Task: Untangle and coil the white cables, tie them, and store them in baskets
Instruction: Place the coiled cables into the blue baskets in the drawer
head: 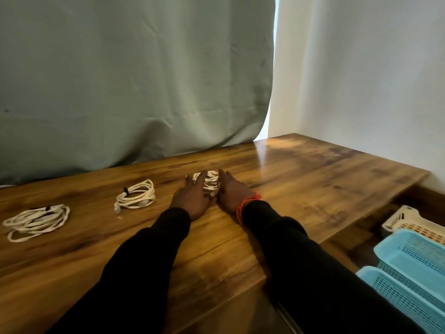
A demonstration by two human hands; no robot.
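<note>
Nearest, at the lower right and below the table (313,179) edge, sit the baskets: two blue ones, one (395,300) in front of the other (414,256), and a cream one (409,219) behind them. Only parts of them show, and nothing can be seen lying in those parts.

On the wooden table, both arms in black sleeves reach forward side by side. The left hand (192,197) lies palm down with its fingers stretched out and slightly apart, its fingertips on the near left part of a small white coil (210,180). The right hand (232,192), with an orange band (248,204) at the wrist, lies just beside it, fingers extended along the coil's right side. The coil sits between and under the fingertips of both hands, mostly covered; whether either hand is pinching it cannot be told.

To the left, well apart from the hands, lies a second coil (136,194), tight and oval, bound with a dark tie. Farther left, near the table's edge, lies a third coil (36,221), looser and wider, also with a dark tie.

Behind the table hangs a grey-green curtain (134,80), with a white wall (361,80) to the right.
</note>
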